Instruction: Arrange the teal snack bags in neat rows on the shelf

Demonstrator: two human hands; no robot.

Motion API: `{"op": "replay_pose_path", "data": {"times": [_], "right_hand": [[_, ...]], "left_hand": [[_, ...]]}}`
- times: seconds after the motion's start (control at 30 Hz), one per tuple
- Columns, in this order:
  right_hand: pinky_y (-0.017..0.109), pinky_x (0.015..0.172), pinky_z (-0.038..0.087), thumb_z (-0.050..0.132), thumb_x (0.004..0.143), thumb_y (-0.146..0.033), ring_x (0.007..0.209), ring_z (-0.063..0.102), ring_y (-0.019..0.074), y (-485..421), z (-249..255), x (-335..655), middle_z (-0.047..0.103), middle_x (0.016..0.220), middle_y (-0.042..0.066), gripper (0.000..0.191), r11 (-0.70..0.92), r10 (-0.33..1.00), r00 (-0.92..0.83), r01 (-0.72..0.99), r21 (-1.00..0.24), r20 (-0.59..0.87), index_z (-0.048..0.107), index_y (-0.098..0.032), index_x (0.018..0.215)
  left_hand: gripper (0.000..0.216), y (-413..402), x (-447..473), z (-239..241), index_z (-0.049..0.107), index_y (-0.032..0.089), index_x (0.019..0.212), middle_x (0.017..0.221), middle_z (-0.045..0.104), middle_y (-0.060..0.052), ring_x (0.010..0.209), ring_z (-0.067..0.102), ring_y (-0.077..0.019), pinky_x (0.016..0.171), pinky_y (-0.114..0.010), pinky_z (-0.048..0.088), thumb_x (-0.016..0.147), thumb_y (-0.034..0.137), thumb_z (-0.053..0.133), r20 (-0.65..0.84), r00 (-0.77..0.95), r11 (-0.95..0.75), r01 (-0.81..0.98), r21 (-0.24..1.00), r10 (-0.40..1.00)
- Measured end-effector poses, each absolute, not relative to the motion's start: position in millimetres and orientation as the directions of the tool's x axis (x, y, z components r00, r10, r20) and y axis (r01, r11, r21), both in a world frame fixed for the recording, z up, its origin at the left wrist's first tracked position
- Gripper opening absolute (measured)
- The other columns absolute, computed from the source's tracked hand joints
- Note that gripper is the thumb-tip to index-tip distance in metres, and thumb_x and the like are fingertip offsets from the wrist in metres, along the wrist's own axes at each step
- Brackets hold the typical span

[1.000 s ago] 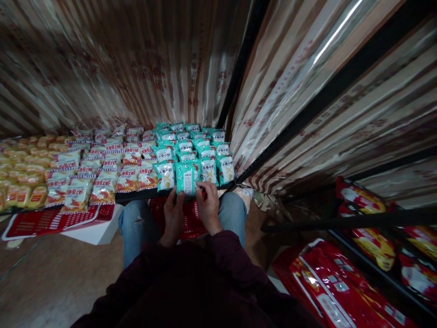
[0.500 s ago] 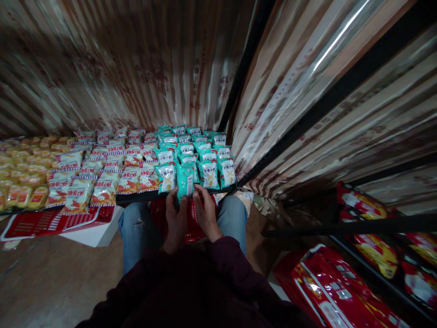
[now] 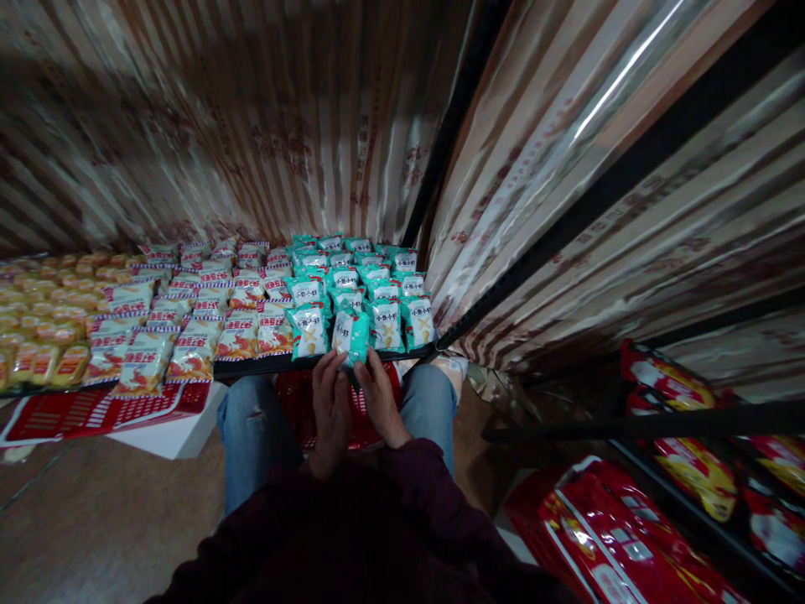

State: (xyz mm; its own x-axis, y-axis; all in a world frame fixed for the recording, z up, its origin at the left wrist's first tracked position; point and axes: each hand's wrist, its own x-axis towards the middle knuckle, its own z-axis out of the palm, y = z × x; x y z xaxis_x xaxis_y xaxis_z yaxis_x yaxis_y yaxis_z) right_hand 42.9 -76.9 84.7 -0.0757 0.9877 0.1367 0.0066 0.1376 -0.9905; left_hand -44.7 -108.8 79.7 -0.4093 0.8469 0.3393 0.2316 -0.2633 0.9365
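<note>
Between both hands, at the shelf's front edge, is a small teal-and-white snack bag (image 3: 350, 332), its printed white side partly facing up. My left hand (image 3: 331, 403) grips its lower left corner with closed fingers. My right hand (image 3: 380, 401) pinches the lower right corner. Rows of matching teal snack bags (image 3: 309, 329) stand behind and on either side of the held one, leaning back on the shelf (image 3: 251, 366). Another teal bag (image 3: 386, 323) sits just right of it.
White-and-orange snack bags (image 3: 199, 346) fill the shelf to the left, with yellow packaged cakes (image 3: 44, 356) beyond. A red basket (image 3: 295, 403) is below, between the knees. Black shelf posts (image 3: 541, 243) cross the right side. Large red packages (image 3: 635, 528) lie at lower right.
The held teal bag has turned, from its teal side with a narrow strip to showing more of its white printed face. Both hands have shifted slightly right with it.
</note>
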Motion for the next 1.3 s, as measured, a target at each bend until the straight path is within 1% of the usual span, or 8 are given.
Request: {"op": "replay_pose_path", "data": {"times": [0.2, 0.3, 0.4, 0.5, 0.6, 0.87, 1.03, 1.3], "right_hand": [[0.034, 0.095, 0.045, 0.061, 0.082, -0.05, 0.099, 0.058, 0.0205, -71, 74, 48, 0.063, 0.105, 0.004, 0.035, 0.111, 0.99, 0.063, 0.164, -0.98, 0.123, 0.065, -0.023, 0.104], [0.034, 0.095, 0.046, 0.06, 0.083, -0.05, 0.101, 0.058, 0.0206, -71, 69, 51, 0.065, 0.106, 0.005, 0.038, 0.091, 0.994, 0.044, 0.107, -0.99, 0.096, 0.064, -0.022, 0.109], [0.034, 0.094, 0.048, 0.06, 0.083, -0.05, 0.103, 0.06, 0.0207, -71, 67, 52, 0.068, 0.104, 0.004, 0.045, 0.056, 0.998, 0.042, 0.001, -0.998, 0.055, 0.058, -0.023, 0.12], [0.034, 0.095, 0.049, 0.063, 0.081, -0.049, 0.105, 0.061, 0.0206, -70, 67, 52, 0.069, 0.105, 0.003, 0.053, 0.049, 0.995, 0.086, -0.024, -0.999, 0.047, 0.054, -0.023, 0.126], [0.035, 0.099, 0.046, 0.062, 0.082, -0.047, 0.109, 0.06, 0.0206, -65, 65, 53, 0.067, 0.113, 0.005, 0.053, 0.023, 0.995, 0.094, -0.016, -1.0, 0.022, 0.054, -0.022, 0.127], [0.04, 0.108, 0.038, 0.058, 0.082, -0.046, 0.119, 0.054, 0.0215, -47, 50, 57, 0.064, 0.122, 0.004, 0.044, 0.0, 0.997, 0.079, 0.021, -1.0, 0.001, 0.06, -0.024, 0.12], [0.039, 0.113, 0.031, 0.056, 0.081, -0.044, 0.13, 0.046, 0.0211, -41, 50, 53, 0.057, 0.132, 0.005, 0.049, 0.0, 0.996, 0.091, 0.034, -0.999, 0.003, 0.056, -0.022, 0.125], [0.036, 0.108, 0.036, 0.05, 0.086, -0.044, 0.119, 0.053, 0.0216, -31, 47, 48, 0.063, 0.123, 0.006, 0.045, 0.051, 0.995, 0.072, 0.139, -0.989, 0.062, 0.057, -0.02, 0.124]], "left_hand": [[0.03, -109, -42, 72, 0.063, 0.022, 0.113, 0.125, 0.054, -0.01, 0.119, 0.052, -0.0197, 0.107, -0.04, 0.04, 0.093, 0.033, 0.044, 0.296, -0.359, -0.216, 0.247, 0.945, 0.885], [0.029, -109, -42, 69, 0.063, 0.021, 0.112, 0.125, 0.055, -0.01, 0.118, 0.052, -0.02, 0.106, -0.041, 0.042, 0.092, 0.03, 0.045, 0.282, -0.339, -0.189, 0.283, 0.94, 0.897], [0.027, -109, -42, 65, 0.063, 0.021, 0.111, 0.123, 0.056, -0.01, 0.117, 0.053, -0.0203, 0.105, -0.042, 0.042, 0.091, 0.027, 0.046, 0.322, -0.329, -0.203, 0.35, 0.915, 0.888], [0.027, -107, -43, 63, 0.061, 0.021, 0.111, 0.121, 0.058, -0.01, 0.119, 0.051, -0.0211, 0.106, -0.043, 0.041, 0.088, 0.022, 0.047, 0.364, -0.312, -0.219, 0.415, 0.883, 0.877], [0.03, -104, -43, 64, 0.059, 0.022, 0.113, 0.121, 0.058, -0.01, 0.123, 0.049, -0.0215, 0.107, -0.044, 0.04, 0.086, 0.018, 0.046, 0.362, -0.313, -0.208, 0.431, 0.878, 0.878], [0.034, -91, -49, 62, 0.057, 0.02, 0.114, 0.121, 0.054, -0.011, 0.115, 0.054, -0.021, 0.102, -0.041, 0.045, 0.082, 0.013, 0.046, 0.374, -0.311, -0.194, 0.483, 0.854, 0.874], [0.037, -82, -52, 57, 0.055, 0.02, 0.115, 0.124, 0.054, -0.011, 0.118, 0.052, -0.0229, 0.103, -0.044, 0.043, 0.08, 0.011, 0.047, 0.377, -0.299, -0.191, 0.503, 0.843, 0.877], [0.034, -73, -56, 52, 0.053, 0.018, 0.114, 0.116, 0.055, -0.012, 0.112, 0.053, -0.023, 0.1, -0.043, 0.045, 0.08, 0.013, 0.047, 0.377, -0.32, -0.169, 0.524, 0.835, 0.869]]}}
